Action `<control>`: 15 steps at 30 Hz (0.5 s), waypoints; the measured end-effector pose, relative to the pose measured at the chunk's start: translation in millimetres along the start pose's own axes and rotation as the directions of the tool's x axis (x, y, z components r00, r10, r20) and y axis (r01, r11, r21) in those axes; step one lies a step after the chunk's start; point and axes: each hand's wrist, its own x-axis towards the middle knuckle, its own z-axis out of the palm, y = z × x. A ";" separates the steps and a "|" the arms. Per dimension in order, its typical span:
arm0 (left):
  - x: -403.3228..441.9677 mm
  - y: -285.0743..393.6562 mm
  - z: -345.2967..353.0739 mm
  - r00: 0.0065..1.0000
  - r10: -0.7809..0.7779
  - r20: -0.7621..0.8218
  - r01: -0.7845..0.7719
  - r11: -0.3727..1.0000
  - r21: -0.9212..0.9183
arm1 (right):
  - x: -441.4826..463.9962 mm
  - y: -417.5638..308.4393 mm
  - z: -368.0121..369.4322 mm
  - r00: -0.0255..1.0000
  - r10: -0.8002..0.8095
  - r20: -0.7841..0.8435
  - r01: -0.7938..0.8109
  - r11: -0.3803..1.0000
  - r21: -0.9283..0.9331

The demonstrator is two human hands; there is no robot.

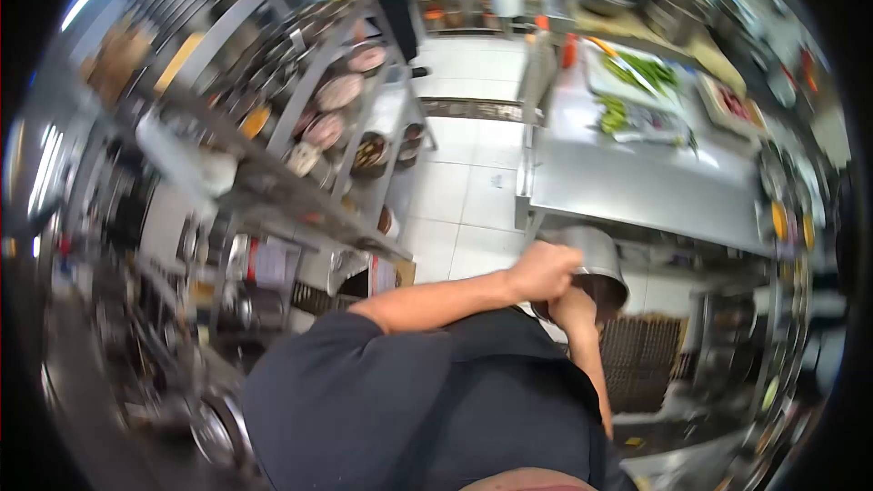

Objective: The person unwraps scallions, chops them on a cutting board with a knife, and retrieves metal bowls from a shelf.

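A stainless steel pot (597, 253) is held in front of my body, tilted, just off the near edge of the steel worktable. My left hand (544, 270) is closed in a fist at the pot's left side. Below it, my right hand (575, 310) is closed too, close against the pot and almost touching the left hand. Both hands appear to grip the pot's near edge or handle, though the exact grip is hidden behind the fingers. What the pot contains is not visible.
On the steel worktable (627, 186) lie cut greens (655, 77) on a white board with a knife, a bag of greens (650, 125) and a tray of red food (730, 107). A metal shelf rack (359, 109) with bowls stands left of the tiled floor (468, 191). A dark mat (641, 355) lies lower right.
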 end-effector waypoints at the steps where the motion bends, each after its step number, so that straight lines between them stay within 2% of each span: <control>1: -7.1 -10.9 -14.7 0.999 -0.035 -0.019 0.035 0.999 -0.019 | -4.4 -17.0 -5.7 0.997 -0.034 -0.064 0.037 0.998 0.047; 2: -16.6 -25.9 -22.3 0.994 -0.104 -0.038 0.105 0.994 0.008 | -0.6 -24.9 6.5 0.978 -0.055 -0.200 0.061 0.998 0.021; 4: -37.1 -51.4 -48.2 0.986 -0.158 -0.049 0.162 0.983 0.089 | 0.7 -54.2 6.9 0.956 -0.081 -0.281 0.103 0.993 0.062; 5: -51.6 -69.3 -61.0 0.984 -0.167 -0.067 0.173 0.981 0.085 | -7.6 -73.0 -3.1 0.951 -0.084 -0.297 0.123 0.986 0.114; 7: -83.9 -96.9 -90.3 0.932 -0.362 -0.025 0.363 0.925 0.115 | -17.5 -107.0 -7.2 0.966 -0.054 -0.254 0.094 0.985 0.147; 9: -116.6 -133.5 -113.7 0.892 -0.451 -0.030 0.451 0.892 0.025 | -28.3 -136.3 0.0 0.959 -0.015 -0.282 0.071 0.979 0.191; 11: -138.9 -148.3 -141.5 0.864 -0.503 -0.015 0.503 0.864 -0.017 | -33.6 -154.1 24.6 0.941 0.014 -0.337 0.076 0.965 0.250; 15: -173.5 -184.4 -163.5 0.890 -0.456 0.017 0.456 0.887 -0.075 | -50.9 -179.3 71.5 0.899 0.115 -0.422 0.019 0.954 0.301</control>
